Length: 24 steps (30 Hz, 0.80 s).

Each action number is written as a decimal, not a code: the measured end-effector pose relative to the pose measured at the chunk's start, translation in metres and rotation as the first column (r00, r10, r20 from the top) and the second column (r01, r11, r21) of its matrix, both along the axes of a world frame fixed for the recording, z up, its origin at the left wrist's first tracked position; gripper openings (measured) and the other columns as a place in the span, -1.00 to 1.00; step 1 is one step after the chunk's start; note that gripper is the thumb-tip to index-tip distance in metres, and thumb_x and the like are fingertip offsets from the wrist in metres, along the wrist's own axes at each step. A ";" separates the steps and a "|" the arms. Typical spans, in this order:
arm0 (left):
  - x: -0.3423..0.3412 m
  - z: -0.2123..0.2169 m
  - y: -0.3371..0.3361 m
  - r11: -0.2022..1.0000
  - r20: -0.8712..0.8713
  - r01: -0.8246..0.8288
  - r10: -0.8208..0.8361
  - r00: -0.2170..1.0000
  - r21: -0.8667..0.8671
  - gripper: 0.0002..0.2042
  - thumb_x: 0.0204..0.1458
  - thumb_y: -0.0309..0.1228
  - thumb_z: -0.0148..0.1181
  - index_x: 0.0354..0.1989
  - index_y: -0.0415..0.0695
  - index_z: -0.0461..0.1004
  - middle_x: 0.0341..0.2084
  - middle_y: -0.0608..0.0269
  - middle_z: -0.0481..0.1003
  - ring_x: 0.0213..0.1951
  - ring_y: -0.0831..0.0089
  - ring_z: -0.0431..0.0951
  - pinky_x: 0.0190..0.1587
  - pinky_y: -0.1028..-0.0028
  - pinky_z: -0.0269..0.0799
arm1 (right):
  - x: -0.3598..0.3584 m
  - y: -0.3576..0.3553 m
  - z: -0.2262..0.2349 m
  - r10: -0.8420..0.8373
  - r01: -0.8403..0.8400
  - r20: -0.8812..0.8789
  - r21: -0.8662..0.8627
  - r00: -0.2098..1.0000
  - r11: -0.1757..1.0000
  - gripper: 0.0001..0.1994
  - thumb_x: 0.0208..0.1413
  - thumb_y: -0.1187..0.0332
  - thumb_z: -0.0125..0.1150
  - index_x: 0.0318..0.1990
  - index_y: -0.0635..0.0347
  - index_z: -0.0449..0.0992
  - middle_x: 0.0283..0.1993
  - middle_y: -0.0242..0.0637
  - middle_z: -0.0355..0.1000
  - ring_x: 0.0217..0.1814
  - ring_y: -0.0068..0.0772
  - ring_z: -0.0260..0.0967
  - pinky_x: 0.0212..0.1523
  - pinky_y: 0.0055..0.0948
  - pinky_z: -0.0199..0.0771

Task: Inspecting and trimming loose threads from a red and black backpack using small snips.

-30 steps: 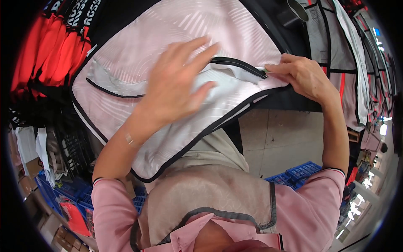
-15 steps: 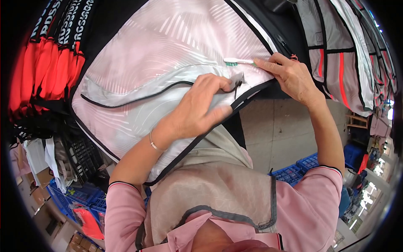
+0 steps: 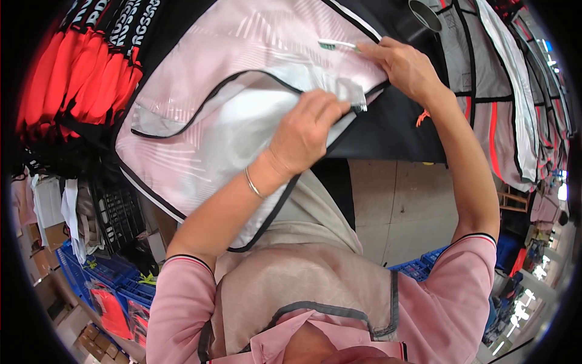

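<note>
The left hand (image 3: 306,133) had shifted right along the pale pink, black-piped fabric garment (image 3: 242,79), pinching its white inner flap (image 3: 348,91). The right hand (image 3: 406,64) gripped a small white, green-tipped brush (image 3: 333,44) against the garment.

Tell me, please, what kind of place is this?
Probably a garment workshop or warehouse: a pink garment panel under both hands, many red garments and grey ones hanging in rows, blue crates on the concrete floor.

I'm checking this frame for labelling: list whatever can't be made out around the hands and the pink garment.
- Head view: the left hand covers the zipper end on the pink garment.
- The right hand hides the handle of the small brush.
- The blue crates sit bent and blurred near the fisheye rim.
</note>
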State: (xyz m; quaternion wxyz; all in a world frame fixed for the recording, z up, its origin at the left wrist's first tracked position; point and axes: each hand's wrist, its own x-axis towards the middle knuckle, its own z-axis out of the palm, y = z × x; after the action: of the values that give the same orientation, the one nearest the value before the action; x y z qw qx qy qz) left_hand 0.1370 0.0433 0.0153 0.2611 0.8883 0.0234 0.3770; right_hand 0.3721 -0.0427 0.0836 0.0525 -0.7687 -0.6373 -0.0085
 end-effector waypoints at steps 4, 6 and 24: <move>-0.011 -0.015 -0.018 0.991 0.004 -0.070 0.070 0.998 0.113 -0.72 -0.16 -0.56 0.14 -0.20 -0.23 0.55 -0.25 0.19 0.47 -0.11 0.28 0.50 -0.08 0.41 0.51 | -0.053 -0.017 0.026 0.006 -0.008 0.084 0.016 0.996 1.000 -0.62 0.14 0.46 0.14 0.11 -0.12 0.54 -0.24 -0.27 0.43 -0.31 -0.02 0.46 -0.32 -0.17 0.49; -0.008 -0.017 -0.018 0.990 0.016 -0.081 0.080 0.997 0.118 -0.73 -0.17 -0.54 0.16 -0.22 -0.22 0.57 -0.26 0.22 0.47 -0.12 0.31 0.50 -0.07 0.43 0.50 | -0.069 -0.024 0.031 0.035 -0.033 0.066 -0.029 0.997 0.999 -0.56 0.05 0.50 0.06 0.11 -0.10 0.54 -0.25 -0.27 0.45 -0.34 -0.14 0.52 -0.39 -0.23 0.51; -0.008 -0.022 -0.020 0.997 0.000 -0.079 0.079 0.997 -0.019 -0.79 -0.13 -0.56 0.18 -0.25 -0.19 0.55 -0.27 0.24 0.51 -0.12 0.30 0.55 -0.03 0.36 0.47 | -0.074 -0.073 0.055 0.118 -0.096 0.112 -0.185 0.987 0.978 -0.55 -0.03 0.52 0.11 0.08 -0.03 0.49 -0.31 -0.28 0.41 -0.46 -0.13 0.49 -0.50 -0.20 0.47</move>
State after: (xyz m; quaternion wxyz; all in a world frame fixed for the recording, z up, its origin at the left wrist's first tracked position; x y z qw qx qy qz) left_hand 0.1288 0.0228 -0.0067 0.2546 0.8841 0.0619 0.3870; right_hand 0.2984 -0.1162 0.1385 -0.0556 -0.7328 -0.6781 0.0044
